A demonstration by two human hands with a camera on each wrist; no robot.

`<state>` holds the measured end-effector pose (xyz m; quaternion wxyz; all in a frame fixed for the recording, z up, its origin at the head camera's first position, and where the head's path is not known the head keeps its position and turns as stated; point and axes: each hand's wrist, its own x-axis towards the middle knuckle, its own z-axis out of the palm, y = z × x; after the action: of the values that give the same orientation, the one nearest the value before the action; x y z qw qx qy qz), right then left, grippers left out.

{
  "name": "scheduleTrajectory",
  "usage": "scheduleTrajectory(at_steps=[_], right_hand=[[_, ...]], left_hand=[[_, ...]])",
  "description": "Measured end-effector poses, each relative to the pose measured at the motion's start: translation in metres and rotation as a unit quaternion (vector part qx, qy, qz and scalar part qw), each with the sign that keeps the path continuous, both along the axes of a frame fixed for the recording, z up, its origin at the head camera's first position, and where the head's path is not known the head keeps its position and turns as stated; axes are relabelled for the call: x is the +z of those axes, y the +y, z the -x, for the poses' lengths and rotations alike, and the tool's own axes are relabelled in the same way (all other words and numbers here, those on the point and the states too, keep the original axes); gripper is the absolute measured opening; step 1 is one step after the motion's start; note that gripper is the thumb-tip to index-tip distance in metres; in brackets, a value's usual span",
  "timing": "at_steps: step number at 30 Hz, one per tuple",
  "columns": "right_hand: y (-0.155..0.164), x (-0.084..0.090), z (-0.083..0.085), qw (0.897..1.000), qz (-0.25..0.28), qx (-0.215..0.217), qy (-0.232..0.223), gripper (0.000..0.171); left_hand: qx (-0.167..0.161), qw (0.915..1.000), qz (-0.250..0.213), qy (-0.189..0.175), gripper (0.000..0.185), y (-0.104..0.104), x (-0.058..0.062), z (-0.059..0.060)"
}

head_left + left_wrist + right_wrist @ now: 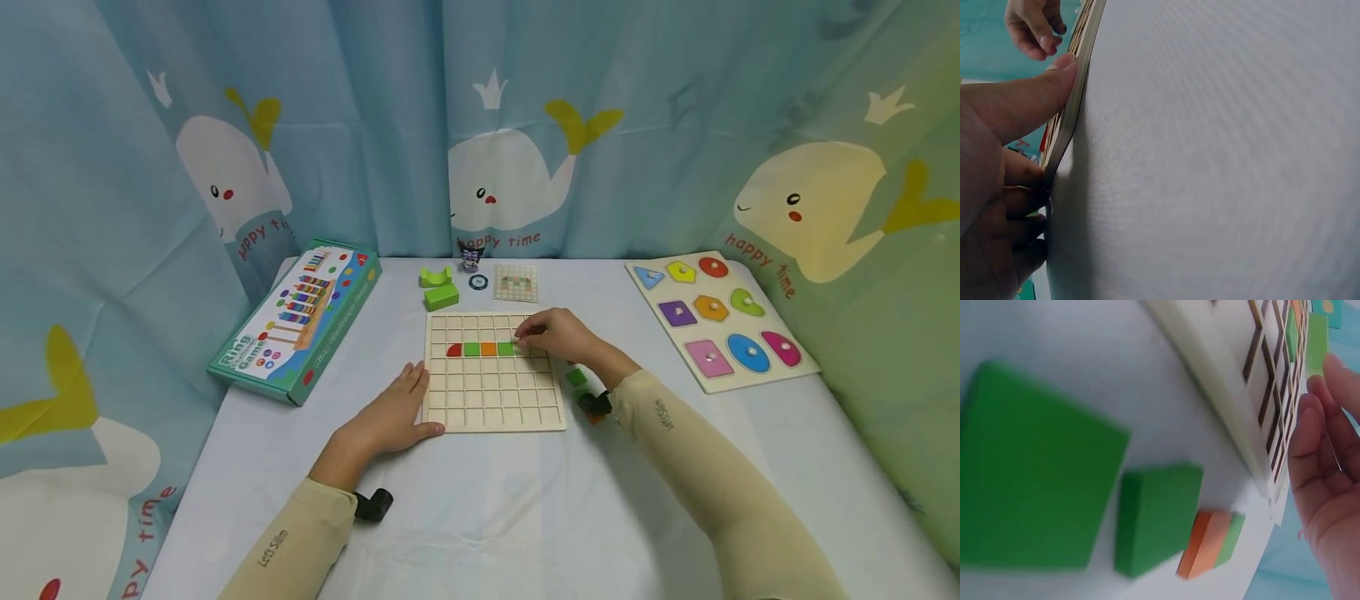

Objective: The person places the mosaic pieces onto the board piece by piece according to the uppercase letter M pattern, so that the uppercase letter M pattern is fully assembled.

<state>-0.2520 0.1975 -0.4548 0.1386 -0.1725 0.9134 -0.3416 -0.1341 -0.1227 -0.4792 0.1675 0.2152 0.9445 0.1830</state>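
A wooden grid board (491,392) lies in the middle of the white table. One row holds a red quarter-round (453,350), a green square (471,349), an orange square (488,349) and another green square (506,348). My right hand (522,338) hovers over the cell just right of them, thumb and fingertips pinched at a green piece (1317,344). My left hand (397,408) lies flat against the board's left edge, thumb (1035,94) along the front edge (1069,119).
Loose green blocks (1157,515) and an orange one (1204,544) lie right of the board. Behind it are green pieces (440,287), a round token (478,282) and a pattern card (516,283). A ring game box (296,321) sits left, a shape puzzle (720,321) right.
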Motion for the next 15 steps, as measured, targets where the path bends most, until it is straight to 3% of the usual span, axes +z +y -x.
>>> scheduleTrajectory(at_steps=[9,15], right_hand=[[0.031,0.008,-0.017,0.999,0.004,-0.031,-0.031,0.018],[0.05,0.009,-0.028,0.999,-0.001,-0.043,-0.026,0.016]], left_hand=[[-0.004,1.0,0.0,0.001,0.098,0.001,0.0,0.001],[-0.006,1.0,0.004,0.002,0.099,0.0,-0.005,0.002]])
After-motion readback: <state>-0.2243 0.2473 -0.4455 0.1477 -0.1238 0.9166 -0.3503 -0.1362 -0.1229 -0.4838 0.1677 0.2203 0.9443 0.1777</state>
